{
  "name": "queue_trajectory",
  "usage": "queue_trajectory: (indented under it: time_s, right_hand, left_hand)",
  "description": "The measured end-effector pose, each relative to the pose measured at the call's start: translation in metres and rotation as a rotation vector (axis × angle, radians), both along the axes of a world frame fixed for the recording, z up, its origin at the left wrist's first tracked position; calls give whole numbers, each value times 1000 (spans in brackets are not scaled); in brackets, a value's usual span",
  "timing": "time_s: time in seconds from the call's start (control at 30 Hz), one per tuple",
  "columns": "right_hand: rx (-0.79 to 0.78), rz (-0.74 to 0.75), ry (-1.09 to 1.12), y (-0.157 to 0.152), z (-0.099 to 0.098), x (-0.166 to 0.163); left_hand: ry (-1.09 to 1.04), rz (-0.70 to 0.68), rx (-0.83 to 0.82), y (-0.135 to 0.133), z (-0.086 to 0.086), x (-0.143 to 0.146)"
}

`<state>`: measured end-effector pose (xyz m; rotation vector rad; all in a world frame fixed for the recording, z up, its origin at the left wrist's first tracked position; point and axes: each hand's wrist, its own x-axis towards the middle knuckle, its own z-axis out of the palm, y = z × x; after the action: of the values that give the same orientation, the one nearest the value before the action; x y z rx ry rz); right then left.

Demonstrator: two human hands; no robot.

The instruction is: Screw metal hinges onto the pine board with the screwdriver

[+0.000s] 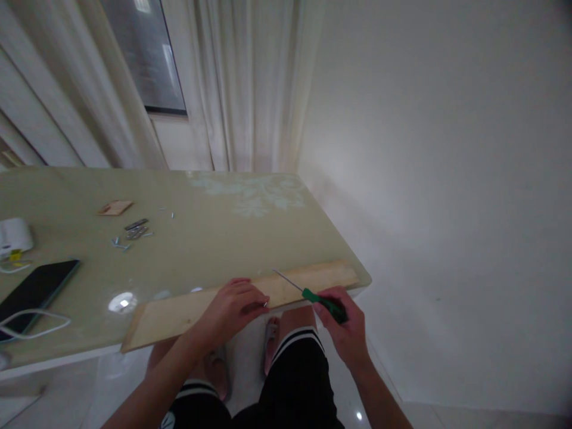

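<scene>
A long pale wooden board (174, 313) lies along the table's front edge, jutting slightly over it. My left hand (239, 304) rests on the middle of the board, its thumb and fingers pinching a small shiny metal piece (266, 304) that looks like a screw. In my right hand (346, 325) is a screwdriver (324, 302) with a green handle. Its thin metal shaft points up and left over the board, the tip apart from the pinched screw. The fingers of my right hand wrap round the handle.
On the glossy table (201, 232) lie several loose screws (118, 243), small metal hardware pieces (137, 231) and a small wooden piece (116, 207). A phone (38, 295), a white cable (49, 313) and a white device (15, 235) are at left. A wall (447, 208) stands right.
</scene>
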<state>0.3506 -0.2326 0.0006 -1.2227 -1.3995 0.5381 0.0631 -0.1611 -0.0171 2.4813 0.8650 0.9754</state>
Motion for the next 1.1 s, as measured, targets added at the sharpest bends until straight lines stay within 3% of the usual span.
queue_trajectory:
  time_s: [0.1,0.2,0.47,0.73,1.1]
  right_hand:
    - [70,-99,138,2,11,4]
    - [159,-107,168,3,28,2]
    - [223,94,-55,22,77,-16]
    - [168,251,-274,38,98,-29]
    - [344,434,-631,57,123,-48]
  left_hand:
    - [13,-7,-46,1,2,0]
    - [15,-23,-66,2,3,0]
    - [15,-19,-130,5,3,1]
    - [25,10,-208,7,4,2]
    - [27,51,-161,4,14,6]
